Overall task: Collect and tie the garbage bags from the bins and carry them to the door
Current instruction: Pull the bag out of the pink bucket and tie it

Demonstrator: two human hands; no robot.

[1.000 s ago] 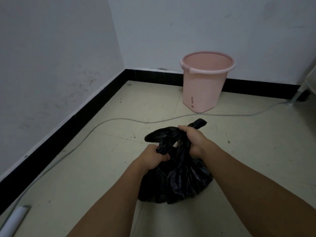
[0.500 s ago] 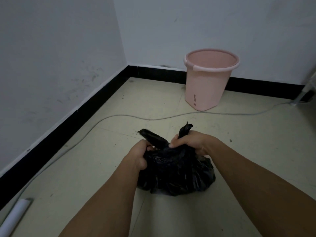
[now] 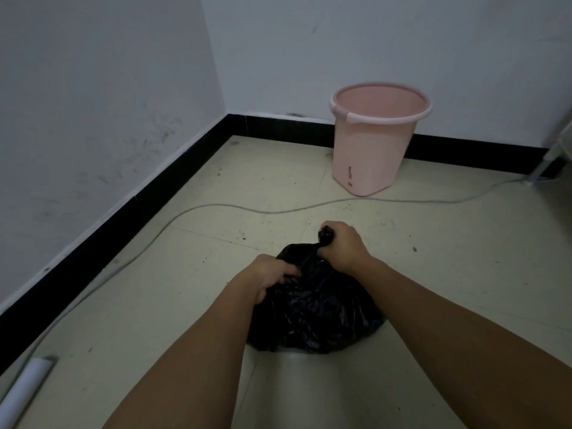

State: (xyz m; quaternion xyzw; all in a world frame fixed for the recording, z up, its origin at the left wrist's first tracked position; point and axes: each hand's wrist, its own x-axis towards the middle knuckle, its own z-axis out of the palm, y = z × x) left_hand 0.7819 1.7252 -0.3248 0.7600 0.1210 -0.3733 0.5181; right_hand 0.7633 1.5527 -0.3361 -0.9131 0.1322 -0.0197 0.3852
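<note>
A black garbage bag [image 3: 315, 314] sits on the tiled floor in front of me. My right hand [image 3: 343, 246] grips the twisted end of the bag's top, a short black stub poking out above the fist. My left hand [image 3: 266, 277] holds the bag's plastic at its upper left, fingers curled into the folds. An empty pink bin [image 3: 376, 137] with no liner stands against the far wall, well beyond the bag.
A grey cable [image 3: 216, 209] runs across the floor between bag and bin and along the left wall. A white tube [image 3: 23, 388] lies at the lower left. Black skirting [image 3: 130, 209] lines both walls. A white furniture leg [image 3: 548, 159] stands at the far right.
The bag's two loose ends have been pulled in; the left one is no longer sticking up. My right hand has moved away from me, with its end drawn short. The bag has settled lower.
</note>
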